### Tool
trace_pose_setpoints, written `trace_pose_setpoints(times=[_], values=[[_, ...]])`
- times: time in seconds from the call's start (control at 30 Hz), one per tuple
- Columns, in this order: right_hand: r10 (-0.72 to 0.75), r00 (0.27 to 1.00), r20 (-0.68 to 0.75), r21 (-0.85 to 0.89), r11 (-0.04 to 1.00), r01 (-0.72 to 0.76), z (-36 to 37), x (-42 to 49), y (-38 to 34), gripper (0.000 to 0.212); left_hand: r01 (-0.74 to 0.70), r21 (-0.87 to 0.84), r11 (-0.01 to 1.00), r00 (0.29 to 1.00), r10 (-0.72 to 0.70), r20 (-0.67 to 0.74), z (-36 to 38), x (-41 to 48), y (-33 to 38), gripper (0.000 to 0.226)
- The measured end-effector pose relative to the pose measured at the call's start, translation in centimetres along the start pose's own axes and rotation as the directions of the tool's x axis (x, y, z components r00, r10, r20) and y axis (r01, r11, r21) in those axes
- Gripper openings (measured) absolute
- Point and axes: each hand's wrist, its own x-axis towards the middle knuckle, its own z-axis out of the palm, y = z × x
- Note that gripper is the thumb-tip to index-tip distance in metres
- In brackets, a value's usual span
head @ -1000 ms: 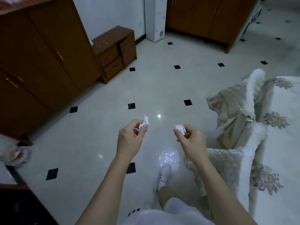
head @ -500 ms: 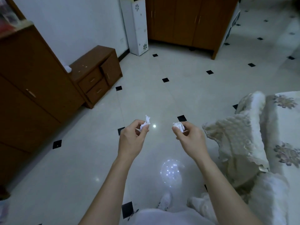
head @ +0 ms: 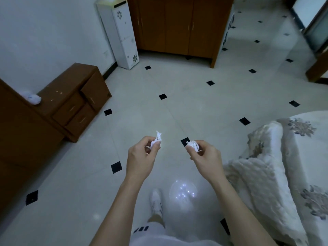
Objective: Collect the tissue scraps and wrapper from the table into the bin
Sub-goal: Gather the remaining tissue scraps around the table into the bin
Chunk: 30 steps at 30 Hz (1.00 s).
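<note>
My left hand (head: 140, 158) pinches a crumpled white tissue scrap (head: 156, 140) between thumb and fingers, held out in front of me above the floor. My right hand (head: 206, 157) grips a second balled white tissue scrap (head: 193, 145) the same way, about a hand's width to the right. Both scraps stick up from the fingertips. No bin and no table show in the view.
White tiled floor (head: 177, 107) with small black diamonds stretches ahead. A low brown drawer unit (head: 78, 96) stands at left, a white floral cabinet (head: 122, 36) and brown wardrobe (head: 177, 25) at the back. A sofa with a cream quilted cover (head: 276, 166) sits on my right.
The view has tilted up and turned as I walk forward; the drawer unit and sofa slid toward the frame edges. Both hands keep the same hold on their scraps.
</note>
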Motion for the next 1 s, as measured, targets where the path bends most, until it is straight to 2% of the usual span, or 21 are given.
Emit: trace_pose_setpoints(times=[0.1, 0.3, 0.57, 0.8, 1.0], values=[[0.026, 0.999, -0.039, 0.024, 0.999, -0.025, 0.3, 4.4, -0.4, 0.019, -0.007, -0.018, 1.000, 0.999, 0.008, 0.033, 1.6, 5.1, -0.1, 0.011], [0.047, 0.987, -0.151, 0.013, 0.999, -0.046, 0.8, 15.5, -3.1, 0.013, -0.045, -0.067, 0.997, 0.992, 0.053, 0.114, 4.3, 18.0, 0.7, 0.011], [0.109, 0.945, -0.307, 0.018, 0.994, -0.109, 0.1, 27.4, -6.1, 0.017, -0.115, -0.116, 0.987, 0.954, 0.142, 0.265, 8.1, 32.7, 3.6, 0.015], [0.196, 0.889, -0.414, 0.035, 0.979, -0.200, -2.4, 33.4, -4.1, 0.013, -0.142, -0.138, 0.980, 0.894, 0.187, 0.408, 14.5, 40.4, 5.8, 0.013], [0.226, 0.840, -0.493, 0.067, 0.973, -0.222, -6.5, 39.4, -0.9, 0.020, -0.192, -0.167, 0.967, 0.835, 0.250, 0.489, 22.2, 45.9, 8.5, 0.012]])
